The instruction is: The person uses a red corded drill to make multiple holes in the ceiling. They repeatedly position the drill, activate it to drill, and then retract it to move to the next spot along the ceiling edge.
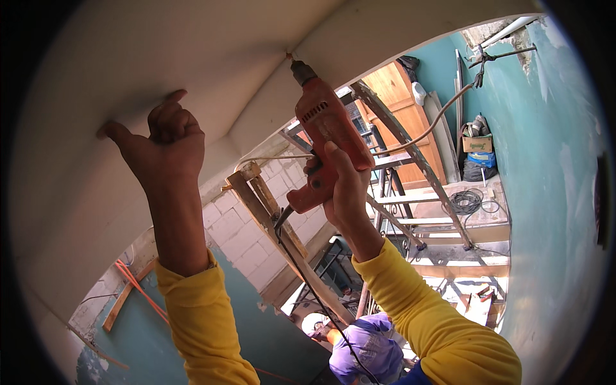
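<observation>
My right hand (344, 183) grips a worn red power drill (326, 119) by its handle, thumb along the body. The drill tilts up and its dark chuck (302, 72) points at the corner where the pale ceiling panel (160, 45) meets a pale side strip (359, 38). Its tip meets a small orange-brown spot there; the bit itself is barely visible. To the left, my left hand (172, 138) reaches up bare against the panel, thumb and one finger stretched out, the other fingers partly curled. A dark cord (301, 273) hangs down from the drill handle.
Below, a person in a purple shirt (369, 350) bends forward. A metal ladder (417, 160) stands to the right, near a wooden door (404, 115). An upright timber (273, 237) rises in the middle. Coiled cable (466, 201) and a cardboard box (478, 142) lie by the teal wall (545, 192).
</observation>
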